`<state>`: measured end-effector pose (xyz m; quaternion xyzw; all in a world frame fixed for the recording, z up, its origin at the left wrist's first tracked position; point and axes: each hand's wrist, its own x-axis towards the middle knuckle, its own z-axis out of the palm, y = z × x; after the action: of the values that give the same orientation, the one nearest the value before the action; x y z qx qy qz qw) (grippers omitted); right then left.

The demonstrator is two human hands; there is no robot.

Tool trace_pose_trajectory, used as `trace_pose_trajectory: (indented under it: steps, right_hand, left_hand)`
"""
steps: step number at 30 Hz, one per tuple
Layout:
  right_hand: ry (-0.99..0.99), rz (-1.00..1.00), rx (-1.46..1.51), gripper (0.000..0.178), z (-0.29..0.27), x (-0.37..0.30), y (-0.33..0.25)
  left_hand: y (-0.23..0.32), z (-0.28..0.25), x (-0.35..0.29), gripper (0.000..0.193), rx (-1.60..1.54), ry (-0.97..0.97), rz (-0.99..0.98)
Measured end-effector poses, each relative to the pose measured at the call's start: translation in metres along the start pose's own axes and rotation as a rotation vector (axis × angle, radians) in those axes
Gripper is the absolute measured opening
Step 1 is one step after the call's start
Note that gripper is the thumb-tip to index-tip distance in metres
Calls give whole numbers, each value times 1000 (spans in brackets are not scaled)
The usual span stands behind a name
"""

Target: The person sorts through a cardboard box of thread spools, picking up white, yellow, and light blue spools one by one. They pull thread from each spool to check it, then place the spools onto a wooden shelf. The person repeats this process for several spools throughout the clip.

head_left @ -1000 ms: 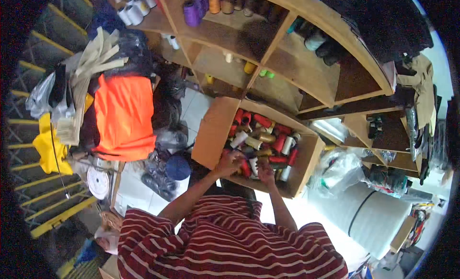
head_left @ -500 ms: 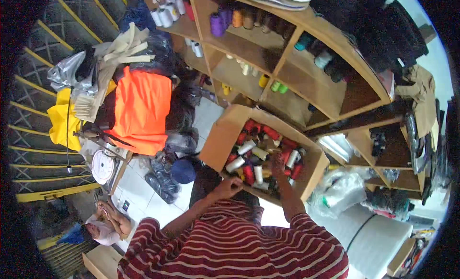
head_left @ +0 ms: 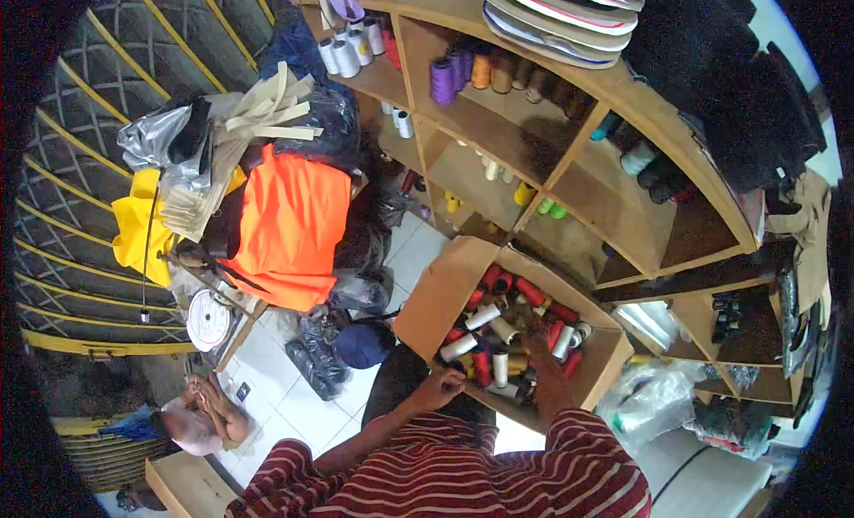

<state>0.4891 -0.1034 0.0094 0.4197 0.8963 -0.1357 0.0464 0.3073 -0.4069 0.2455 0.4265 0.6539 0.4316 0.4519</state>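
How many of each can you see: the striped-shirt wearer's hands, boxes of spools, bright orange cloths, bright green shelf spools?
Hands (left hand, right hand): 2
Box of spools: 1
Orange cloth: 1
Green shelf spools: 2
Total: 6

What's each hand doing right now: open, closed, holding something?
Left hand: curled beside the cardboard box; whether it holds anything cannot be told.
Right hand: in the box among thread spools; open or closed cannot be told.
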Motion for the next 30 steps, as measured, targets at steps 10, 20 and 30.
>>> trace_pose_trajectory:
  steps: [10,20,30]
  right_hand:
    - [-16,109,1112,38,-177,-85,-99]
    - [166,84,1286,26,-339,-146,-210]
    - [210,385,1480,20,-293,-155,-176]
  left_hand:
    - [-1,-14,39,32,-76,-119,-107]
    - [205,-69,41,53,-361,-55,17]
    - [236,-85,31,71,-1097,-135,-88]
